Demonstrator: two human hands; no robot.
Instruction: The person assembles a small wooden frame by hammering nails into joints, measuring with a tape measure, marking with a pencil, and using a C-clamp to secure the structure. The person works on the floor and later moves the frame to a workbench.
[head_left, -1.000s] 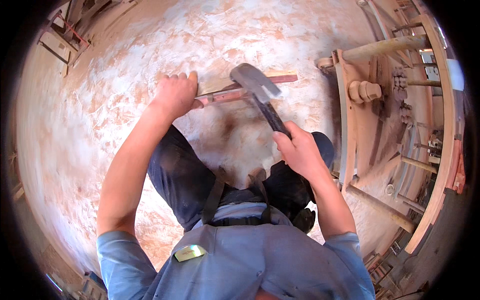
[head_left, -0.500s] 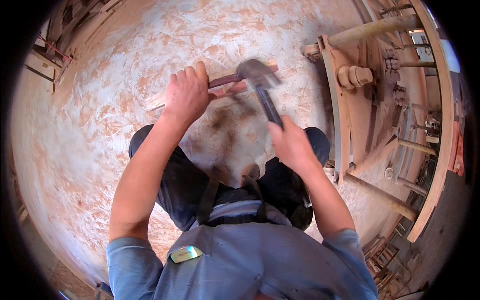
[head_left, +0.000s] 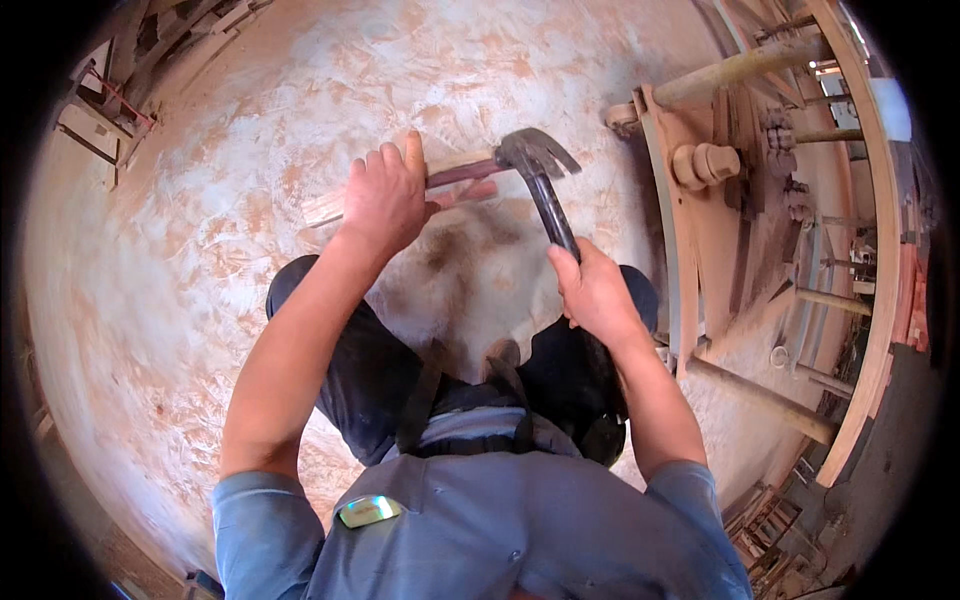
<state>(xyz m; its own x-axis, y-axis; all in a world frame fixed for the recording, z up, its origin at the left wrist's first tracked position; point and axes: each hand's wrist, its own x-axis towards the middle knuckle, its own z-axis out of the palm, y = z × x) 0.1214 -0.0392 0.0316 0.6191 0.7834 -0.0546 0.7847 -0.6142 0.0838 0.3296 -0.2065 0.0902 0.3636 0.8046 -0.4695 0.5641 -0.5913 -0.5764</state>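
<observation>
My left hand (head_left: 385,195) is closed around wooden strips above the floor. One strip (head_left: 460,168), pale on top with a dark reddish side, runs from the hand toward the right. Just below it lies a shorter reddish piece (head_left: 470,192), and a pale splintered end (head_left: 322,208) sticks out left of the hand. My right hand (head_left: 595,290) grips the black handle of a claw hammer (head_left: 551,203). The hammer's head is at the strip's right end, its claw pointing right; whether they touch I cannot tell. The left fingers hide the strips' middle.
I squat on a dusty, mottled floor (head_left: 200,300), my dark-trousered knees beneath my arms. Close on the right stands a wooden frame (head_left: 672,230) with round rungs, holding turned wooden pieces (head_left: 706,165). Timber and a reddish metal part (head_left: 125,110) lie at the far left.
The hammer, blurred before, now shows sharply, its head a little farther right and its claw visible. The strip no longer shows beyond the hammer head. My left hand has shifted slightly right.
</observation>
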